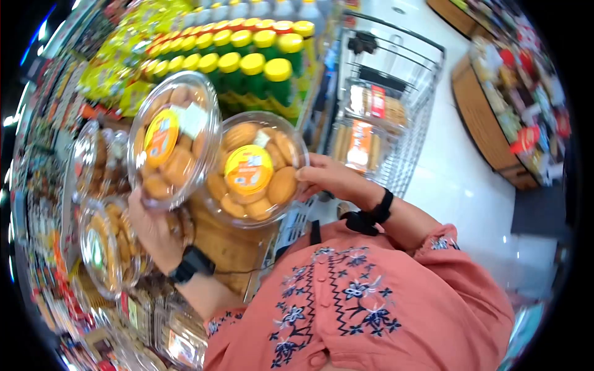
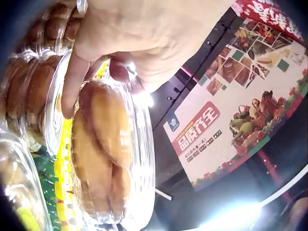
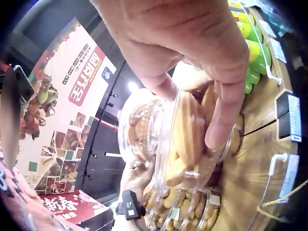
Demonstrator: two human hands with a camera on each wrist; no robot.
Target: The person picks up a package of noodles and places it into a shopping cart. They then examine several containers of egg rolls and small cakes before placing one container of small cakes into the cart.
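Note:
Two round clear tubs of shell-shaped cakes are held up side by side in the head view. The left hand [image 1: 151,229] grips the lower edge of the left tub [image 1: 176,164], which has a yellow-orange label and is tilted. In the right hand [image 1: 340,179] is the edge of the other tub [image 1: 281,185], with a round yellow label. The left wrist view shows the left hand [image 2: 144,38] with its fingers around its tub [image 2: 103,154]. Seen from the right wrist, the right hand [image 3: 187,43] pinches its tub [image 3: 187,139] between thumb and fingers.
A cart [image 1: 427,93] on the right holds food packs [image 1: 362,145]. Yellow-capped bottles [image 1: 278,71] stand behind the tubs. More clear tubs [image 1: 102,247] are stacked at the left on a wooden display [image 1: 238,250]. A wooden stand [image 1: 486,117] is at far right.

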